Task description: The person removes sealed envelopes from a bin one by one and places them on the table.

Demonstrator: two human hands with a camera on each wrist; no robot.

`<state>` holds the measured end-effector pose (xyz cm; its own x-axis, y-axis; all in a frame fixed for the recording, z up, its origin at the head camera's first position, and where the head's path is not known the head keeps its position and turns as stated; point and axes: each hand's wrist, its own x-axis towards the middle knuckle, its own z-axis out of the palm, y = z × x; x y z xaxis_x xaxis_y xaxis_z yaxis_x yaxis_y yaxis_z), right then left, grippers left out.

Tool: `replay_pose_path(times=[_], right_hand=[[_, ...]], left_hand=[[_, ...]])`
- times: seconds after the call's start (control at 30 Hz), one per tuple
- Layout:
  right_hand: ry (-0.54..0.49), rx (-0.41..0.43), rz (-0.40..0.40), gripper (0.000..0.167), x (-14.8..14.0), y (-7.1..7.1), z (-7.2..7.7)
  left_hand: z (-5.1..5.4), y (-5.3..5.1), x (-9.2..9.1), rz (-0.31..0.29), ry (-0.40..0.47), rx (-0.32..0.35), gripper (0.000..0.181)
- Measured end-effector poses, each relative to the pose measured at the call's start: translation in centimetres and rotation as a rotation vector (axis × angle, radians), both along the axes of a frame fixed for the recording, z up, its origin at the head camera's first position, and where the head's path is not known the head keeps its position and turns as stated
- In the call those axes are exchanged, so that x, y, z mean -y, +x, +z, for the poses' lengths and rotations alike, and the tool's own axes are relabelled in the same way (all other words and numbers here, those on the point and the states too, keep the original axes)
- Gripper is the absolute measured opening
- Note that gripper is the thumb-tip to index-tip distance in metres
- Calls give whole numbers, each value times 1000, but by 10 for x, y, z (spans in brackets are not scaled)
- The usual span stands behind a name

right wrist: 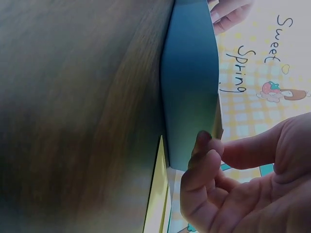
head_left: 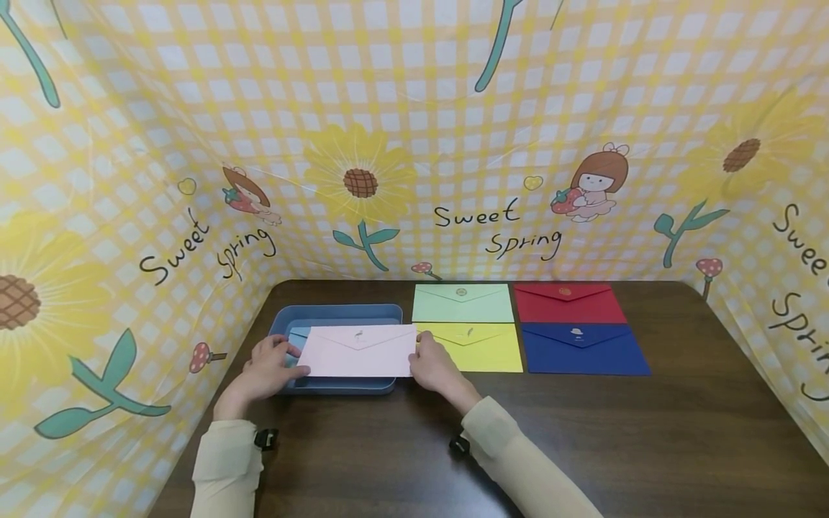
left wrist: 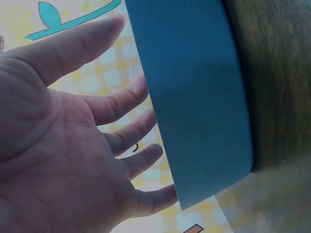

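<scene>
In the head view, I have the pink envelope (head_left: 364, 360) stretched between my two hands over the blue tray (head_left: 337, 310), and its right end goes past the tray's right side. My right hand (head_left: 437, 363) pinches the right edge of the envelope, while my left hand (head_left: 267, 370) is at the left edge, with the thumb by the near corner. A light-blue piece (head_left: 299, 336) shows in the tray beside my left fingers. On the table (head_left: 363, 453), to the right, the mint envelope (head_left: 463, 306), the yellow envelope (head_left: 486, 352), the red envelope (head_left: 570, 306) and the dark blue envelope (head_left: 586, 354) lie in two rows. I judge that the step in hand is placing the pink envelope at the tray; whether it already rests on something there, I cannot tell. In the left wrist view, my left fingers are spread and almost straight, their tips next to or behind the tray's edge; I see no firm grip there. In the right wrist view, my right thumb and fingers close together on the thin envelope edge. The next move, I think, calls for shifting the envelope leftward, level, so that it clears the tray's right rim without bending, and only then a release.
</scene>
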<state>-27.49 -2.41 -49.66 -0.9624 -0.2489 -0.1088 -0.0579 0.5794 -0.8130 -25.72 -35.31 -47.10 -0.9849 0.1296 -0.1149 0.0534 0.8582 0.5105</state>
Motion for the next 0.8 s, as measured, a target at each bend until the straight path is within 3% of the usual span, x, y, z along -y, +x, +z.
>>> replay_pose_path(times=[0.1, 0.57, 0.8], right_hand=[[2, -13, -1, 35, -2, -1, -1], [-52, 73, -5, 24, -10, -2, -5], [-86, 117, -20, 24, -15, -2, -3]], left_hand=[[-3, -1, 1, 5, 9, -3, 45], [9, 6, -6, -7, -8, 22, 38], [3, 3, -3, -11, 8, -1, 36]])
